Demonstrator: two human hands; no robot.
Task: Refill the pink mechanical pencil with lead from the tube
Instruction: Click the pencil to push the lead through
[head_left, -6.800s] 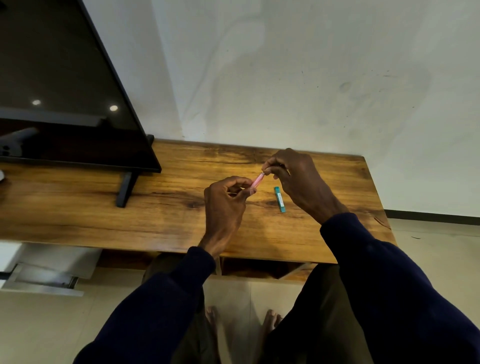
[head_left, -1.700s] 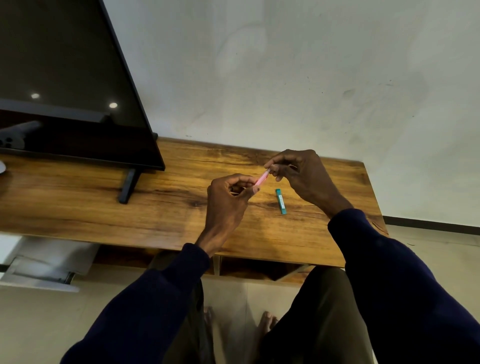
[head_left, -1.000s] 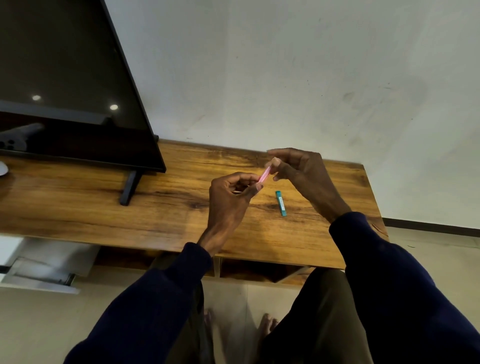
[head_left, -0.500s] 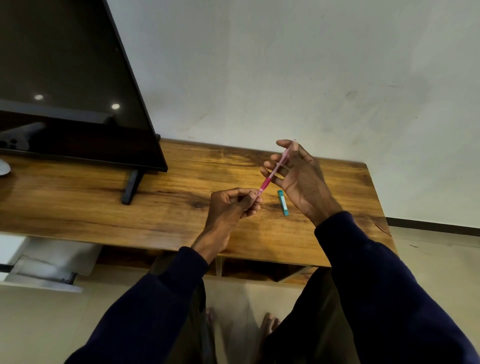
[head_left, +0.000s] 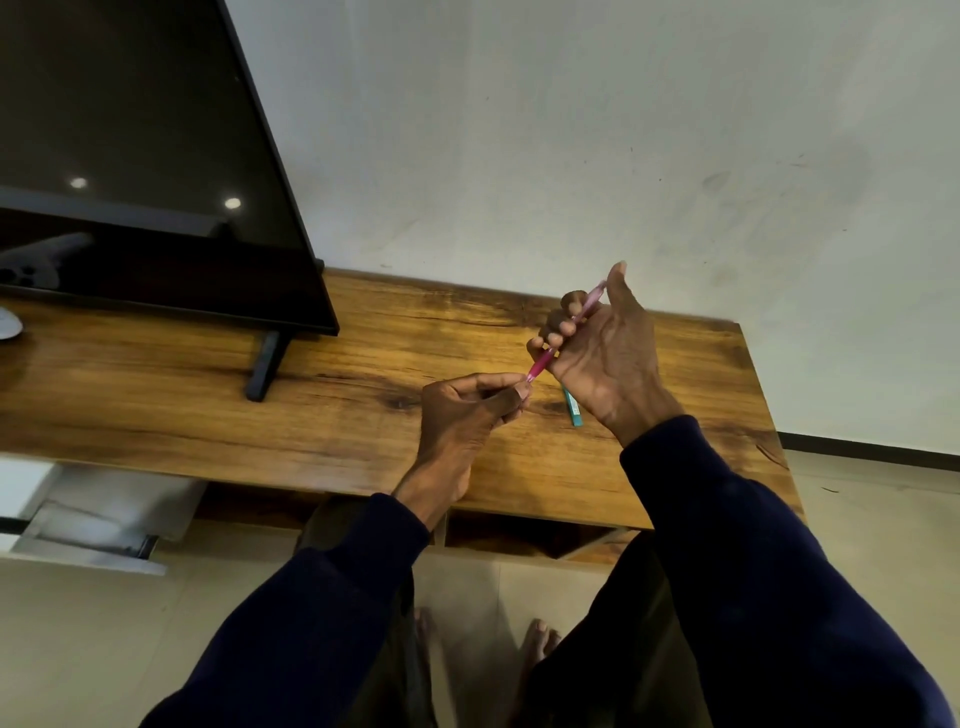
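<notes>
1. Right hand (head_left: 605, 358): fingers (head_left: 558, 325) are curled round the pink mechanical pencil (head_left: 541, 362) and grip its upper half. The thumb is straight and points up beside the top end.
2. The pencil is held in the air above the surface (head_left: 337, 415). It is tilted, with the top end up and to the right and the tip down and to the left.
3. Left hand (head_left: 465, 415): thumb and forefinger are closed tight and pinch the pencil's lower tip. The other fingers are curled under. Anything as thin as a lead at the pinch is too small to see.
4. The two hands are close together, joined only by the pencil.
5. The teal lead tube (head_left: 573, 410) lies flat on the surface just below the right hand, which hides its far end. Neither hand touches it.
6. The TV (head_left: 156, 156) stands on the left part of the surface, well apart from the hands, with its stand foot (head_left: 265, 364) resting on the wood.
7. Both arms are in dark blue sleeves (head_left: 753, 571). Bare feet (head_left: 537, 636) are on the floor under the surface's near edge.
</notes>
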